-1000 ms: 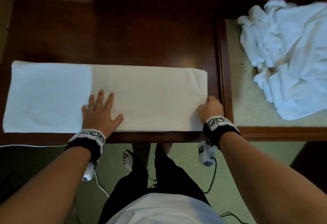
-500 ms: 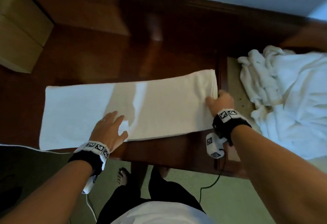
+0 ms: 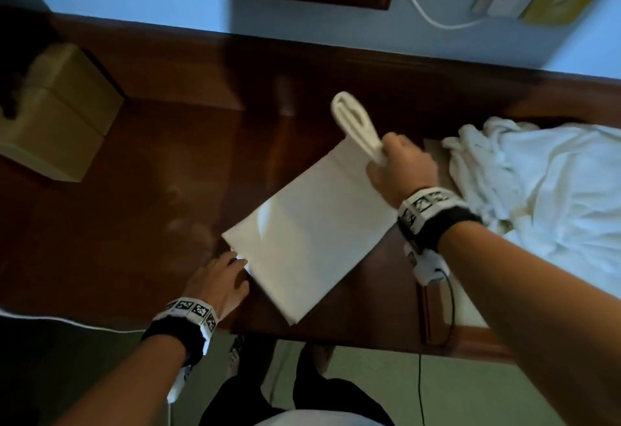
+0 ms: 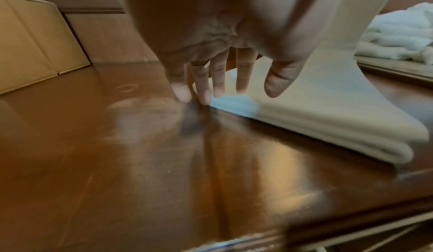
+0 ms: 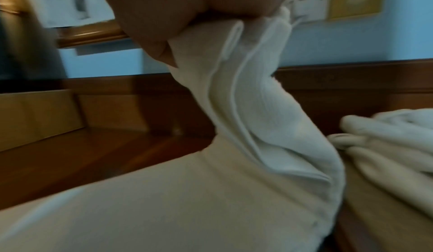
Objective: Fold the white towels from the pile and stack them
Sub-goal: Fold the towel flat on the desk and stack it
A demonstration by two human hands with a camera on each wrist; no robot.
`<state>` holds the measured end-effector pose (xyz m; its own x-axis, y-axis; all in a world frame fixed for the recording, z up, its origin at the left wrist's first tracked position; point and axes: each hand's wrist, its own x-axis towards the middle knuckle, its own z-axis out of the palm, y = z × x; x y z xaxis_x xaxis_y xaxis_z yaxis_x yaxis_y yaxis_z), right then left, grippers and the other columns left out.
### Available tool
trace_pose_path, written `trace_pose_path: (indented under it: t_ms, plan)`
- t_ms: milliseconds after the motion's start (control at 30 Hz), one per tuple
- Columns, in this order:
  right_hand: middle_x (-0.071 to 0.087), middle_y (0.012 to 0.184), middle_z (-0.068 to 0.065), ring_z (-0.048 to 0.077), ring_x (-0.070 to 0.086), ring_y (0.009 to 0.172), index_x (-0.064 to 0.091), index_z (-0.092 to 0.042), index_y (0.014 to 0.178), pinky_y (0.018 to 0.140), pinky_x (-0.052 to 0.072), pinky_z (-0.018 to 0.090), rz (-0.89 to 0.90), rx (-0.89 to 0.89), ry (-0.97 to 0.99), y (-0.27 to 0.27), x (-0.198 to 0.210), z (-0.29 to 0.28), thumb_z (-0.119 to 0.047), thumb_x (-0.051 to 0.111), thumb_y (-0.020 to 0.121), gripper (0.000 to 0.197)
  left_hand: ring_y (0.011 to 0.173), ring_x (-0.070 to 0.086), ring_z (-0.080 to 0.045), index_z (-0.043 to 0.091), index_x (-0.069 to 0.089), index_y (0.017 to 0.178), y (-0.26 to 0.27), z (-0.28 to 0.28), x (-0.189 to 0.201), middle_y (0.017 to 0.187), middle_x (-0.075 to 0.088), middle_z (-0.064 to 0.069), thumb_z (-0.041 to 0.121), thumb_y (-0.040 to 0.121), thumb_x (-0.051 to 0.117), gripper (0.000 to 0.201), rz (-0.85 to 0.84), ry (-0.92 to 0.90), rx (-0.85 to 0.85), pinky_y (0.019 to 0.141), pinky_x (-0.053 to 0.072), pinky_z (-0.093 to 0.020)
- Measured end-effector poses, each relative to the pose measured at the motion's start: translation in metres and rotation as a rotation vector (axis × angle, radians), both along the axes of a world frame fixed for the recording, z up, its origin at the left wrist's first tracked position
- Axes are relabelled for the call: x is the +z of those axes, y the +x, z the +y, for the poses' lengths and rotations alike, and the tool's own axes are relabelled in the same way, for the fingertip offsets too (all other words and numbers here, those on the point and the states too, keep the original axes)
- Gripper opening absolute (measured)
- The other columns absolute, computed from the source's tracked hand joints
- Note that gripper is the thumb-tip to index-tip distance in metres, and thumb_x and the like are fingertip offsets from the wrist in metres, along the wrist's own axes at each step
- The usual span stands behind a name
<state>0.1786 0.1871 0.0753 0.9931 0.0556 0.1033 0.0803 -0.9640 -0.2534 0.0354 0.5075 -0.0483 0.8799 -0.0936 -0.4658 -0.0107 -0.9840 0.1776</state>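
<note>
Right hand (image 3: 400, 165) grips the folded white towel's (image 3: 312, 234) raised far end; left hand (image 3: 218, 279), fingers straight, seemingly touches its near-left corner.

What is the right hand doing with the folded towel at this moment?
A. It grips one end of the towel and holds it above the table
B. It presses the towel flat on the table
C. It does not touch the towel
A: the right hand is curled round one end of the towel, which stands raised off the table.
</note>
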Motion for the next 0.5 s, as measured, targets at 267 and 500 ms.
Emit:
trace_pose_path:
  t_ms: [267, 500]
  plan:
    - [0.06, 0.091, 0.012, 0.035, 0.063, 0.066, 0.06, -0.011, 0.102, 0.045, 0.036, 0.034, 0.171, 0.32, -0.078, -0.121, -0.109, 0.135, -0.029, 0.077, 0.074, 0.038, 0.101, 0.063, -0.031, 0.017, 0.065, 0.123, 0.018, 0.047, 0.019, 0.115, 0.063, -0.005, 0.031, 0.092, 0.06, 0.034, -0.17, -0.052, -0.064, 0.08, 0.051, -0.04]
    - [0.055, 0.1, 0.014, 0.034, 0.057, 0.085, 0.059, -0.008, 0.093, 0.051, 0.049, 0.037, 0.222, 0.27, -0.154, -0.172, -0.151, 0.131, -0.011, 0.065, 0.068, 0.026, 0.097, 0.061, -0.034, 0.017, 0.065, 0.116, 0.05, 0.029, 0.004, 0.115, 0.063, -0.009, 0.027, 0.066, 0.076, 0.052, -0.313, 0.063, -0.631, 0.074, 0.05, -0.043]
